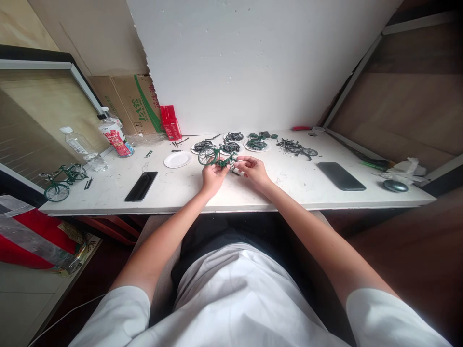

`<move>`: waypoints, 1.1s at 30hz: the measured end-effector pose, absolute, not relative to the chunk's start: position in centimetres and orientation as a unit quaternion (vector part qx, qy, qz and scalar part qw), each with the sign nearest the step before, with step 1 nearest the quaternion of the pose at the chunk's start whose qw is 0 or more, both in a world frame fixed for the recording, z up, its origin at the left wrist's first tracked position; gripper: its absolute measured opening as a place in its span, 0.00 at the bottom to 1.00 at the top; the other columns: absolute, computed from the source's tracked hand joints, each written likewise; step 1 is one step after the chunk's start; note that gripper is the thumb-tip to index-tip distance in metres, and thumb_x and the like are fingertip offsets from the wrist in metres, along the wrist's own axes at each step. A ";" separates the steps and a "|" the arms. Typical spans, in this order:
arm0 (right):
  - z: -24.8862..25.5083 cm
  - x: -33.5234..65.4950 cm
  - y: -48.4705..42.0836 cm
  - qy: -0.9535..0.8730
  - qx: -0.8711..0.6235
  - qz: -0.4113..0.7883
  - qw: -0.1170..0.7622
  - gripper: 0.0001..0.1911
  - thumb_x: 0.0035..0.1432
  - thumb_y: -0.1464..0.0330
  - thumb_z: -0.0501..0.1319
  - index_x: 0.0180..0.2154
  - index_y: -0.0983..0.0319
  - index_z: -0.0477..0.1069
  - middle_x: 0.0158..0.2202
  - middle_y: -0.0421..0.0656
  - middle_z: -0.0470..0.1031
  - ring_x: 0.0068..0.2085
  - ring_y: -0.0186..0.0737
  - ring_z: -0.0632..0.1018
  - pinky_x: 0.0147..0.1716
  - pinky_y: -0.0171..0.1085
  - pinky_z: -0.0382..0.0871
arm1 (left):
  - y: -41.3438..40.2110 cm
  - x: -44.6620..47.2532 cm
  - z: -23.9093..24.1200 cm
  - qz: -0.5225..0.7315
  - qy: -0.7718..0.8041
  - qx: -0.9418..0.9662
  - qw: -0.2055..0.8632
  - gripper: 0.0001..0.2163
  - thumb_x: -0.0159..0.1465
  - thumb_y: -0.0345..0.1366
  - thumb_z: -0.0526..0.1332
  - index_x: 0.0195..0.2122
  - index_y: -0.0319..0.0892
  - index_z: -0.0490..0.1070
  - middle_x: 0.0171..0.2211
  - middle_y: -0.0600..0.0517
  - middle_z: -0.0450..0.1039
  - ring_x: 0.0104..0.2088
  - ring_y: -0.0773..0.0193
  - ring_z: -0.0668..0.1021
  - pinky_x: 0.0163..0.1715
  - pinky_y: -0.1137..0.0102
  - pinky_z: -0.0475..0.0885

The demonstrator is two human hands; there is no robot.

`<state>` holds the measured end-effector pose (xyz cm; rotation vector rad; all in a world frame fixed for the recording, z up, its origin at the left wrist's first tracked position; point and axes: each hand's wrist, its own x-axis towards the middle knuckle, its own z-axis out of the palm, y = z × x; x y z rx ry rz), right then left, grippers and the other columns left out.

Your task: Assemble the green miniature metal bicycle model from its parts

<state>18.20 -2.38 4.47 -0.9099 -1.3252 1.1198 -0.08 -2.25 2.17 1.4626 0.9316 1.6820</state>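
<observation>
A small green model bicycle (217, 156) is held just above the middle of the white table. My left hand (214, 177) grips its frame from below, with the fingers closed round it. At the bicycle's right end, my right hand (253, 171) has thumb and fingers pinched together by the wheel. Whether a tiny part sits in that pinch is too small to tell. Behind the hands are white plates (267, 147) with black wheels and green parts on them. An empty white plate (177, 159) lies to the left of my left hand.
A finished-looking green model bicycle (63, 182) stands far left. Phones (141, 186) (341, 176) lie on both sides. Bottles (115, 136), a red box (170, 123) and a carton (133, 103) stand back left. Loose black parts (296, 148) and a computer mouse (395, 186) are right.
</observation>
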 end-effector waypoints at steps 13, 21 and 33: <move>4.5 18.1 -2.4 -0.562 -0.378 0.454 0.579 0.36 0.42 0.46 0.81 0.46 0.59 0.74 0.33 0.42 0.83 0.29 0.35 0.75 0.26 0.35 0.68 | -2.0 -0.2 1.8 0.651 0.352 0.569 0.358 0.22 0.59 0.44 0.77 0.48 0.41 0.74 0.43 0.41 0.84 0.42 0.56 0.86 0.46 0.63 0.82; 4.6 18.1 -2.6 -0.556 -0.381 0.456 0.581 0.40 0.40 0.45 0.81 0.48 0.57 0.72 0.35 0.43 0.85 0.31 0.38 0.78 0.27 0.35 0.71 | -2.1 -0.1 2.0 0.647 0.365 0.566 0.358 0.22 0.58 0.44 0.77 0.48 0.41 0.74 0.42 0.42 0.84 0.41 0.57 0.86 0.45 0.65 0.82; 4.8 18.2 -2.7 -0.551 -0.391 0.474 0.565 0.33 0.41 0.50 0.82 0.43 0.61 0.80 0.36 0.46 0.84 0.34 0.40 0.80 0.28 0.36 0.73 | -2.2 0.0 2.1 0.652 0.356 0.563 0.363 0.22 0.57 0.43 0.78 0.47 0.41 0.74 0.42 0.42 0.84 0.41 0.56 0.86 0.46 0.63 0.82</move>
